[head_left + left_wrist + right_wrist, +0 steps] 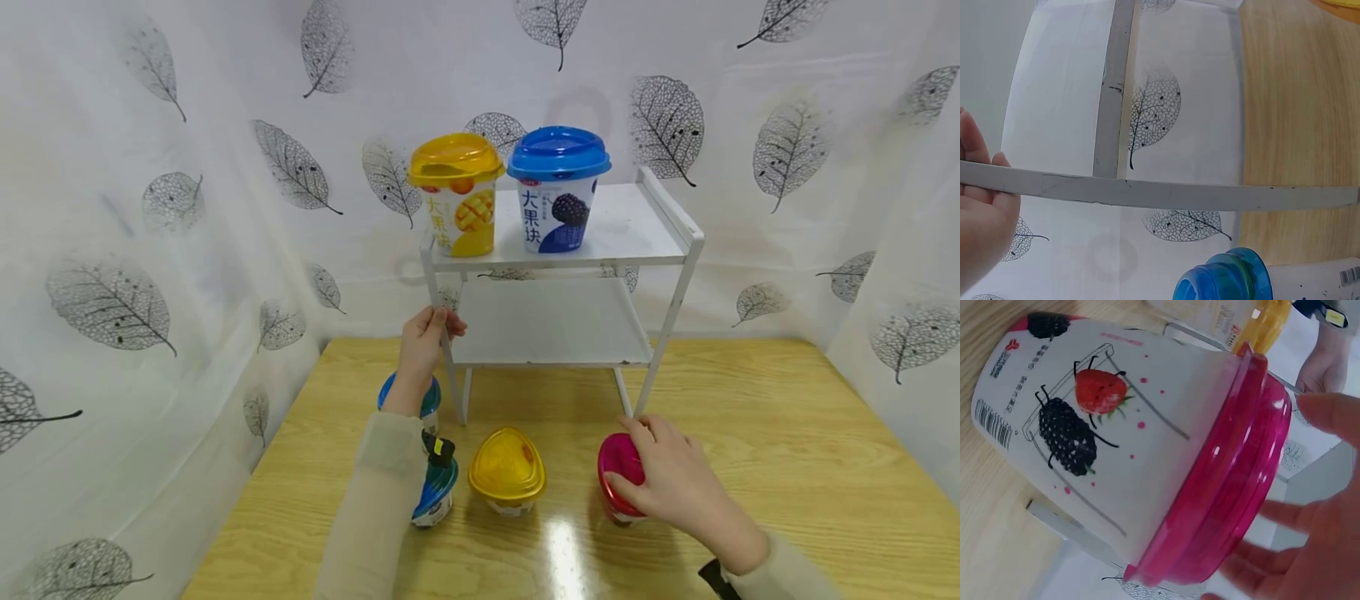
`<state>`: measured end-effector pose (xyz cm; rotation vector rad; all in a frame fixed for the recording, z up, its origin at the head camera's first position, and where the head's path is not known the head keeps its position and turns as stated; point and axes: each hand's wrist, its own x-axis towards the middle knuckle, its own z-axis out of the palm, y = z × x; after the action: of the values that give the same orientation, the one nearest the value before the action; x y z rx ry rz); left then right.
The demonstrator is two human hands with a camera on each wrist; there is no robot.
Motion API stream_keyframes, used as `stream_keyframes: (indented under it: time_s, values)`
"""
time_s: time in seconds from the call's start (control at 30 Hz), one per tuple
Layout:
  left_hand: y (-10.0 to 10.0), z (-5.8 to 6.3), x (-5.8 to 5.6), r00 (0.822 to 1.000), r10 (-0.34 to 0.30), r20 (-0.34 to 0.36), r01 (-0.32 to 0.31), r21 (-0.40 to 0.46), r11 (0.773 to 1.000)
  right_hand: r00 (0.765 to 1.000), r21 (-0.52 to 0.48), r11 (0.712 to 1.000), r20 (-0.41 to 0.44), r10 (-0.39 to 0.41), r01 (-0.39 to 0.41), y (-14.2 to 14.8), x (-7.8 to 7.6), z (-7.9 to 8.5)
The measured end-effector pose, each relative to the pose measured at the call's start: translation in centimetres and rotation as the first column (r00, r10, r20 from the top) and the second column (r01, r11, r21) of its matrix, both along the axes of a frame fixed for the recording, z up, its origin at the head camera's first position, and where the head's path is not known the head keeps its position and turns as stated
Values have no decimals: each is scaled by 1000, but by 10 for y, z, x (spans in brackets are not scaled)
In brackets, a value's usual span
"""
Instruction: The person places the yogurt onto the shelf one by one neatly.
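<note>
My left hand (424, 343) grips the left front post of a white two-tier rack (555, 321); in the left wrist view, the fingers (974, 140) pass behind the post (1166, 192). My right hand (671, 475) is spread over a yogurt cup with a pink lid (619, 467), which stands on the table. Thumb and fingers lie on opposite sides of that lid (1244, 469) in the right wrist view, the thumb slightly apart from it. On the rack's top shelf stand a yellow-lidded cup (457, 196) and a blue-lidded cup (558, 192).
A yellow-lidded cup (507, 468) stands on the wooden table (750, 400) in front of the rack. Two blue-lidded cups, one nearer (437, 492) and one farther (430, 398), are partly covered by the left arm. A leaf-patterned curtain (225, 100) surrounds the table.
</note>
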<state>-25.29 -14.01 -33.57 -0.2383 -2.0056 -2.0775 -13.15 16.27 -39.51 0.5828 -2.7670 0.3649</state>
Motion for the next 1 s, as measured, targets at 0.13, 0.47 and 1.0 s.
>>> stream_keyframes:
  time_s: [0.13, 0.47, 1.0]
  values:
    - [0, -1, -2, 1000, -2, 0, 2, -3, 1000, 997, 66, 995, -25, -72, 74, -1, 3, -2]
    - [-1, 0, -2, 1000, 3, 5, -3, -1, 1000, 1000, 25, 1000, 21, 16, -16, 3, 2, -2]
    - [-1, 0, -2, 1000, 11, 1, -11, -8, 1000, 963, -231, 970, 238, 129, -73, 15, -1, 5]
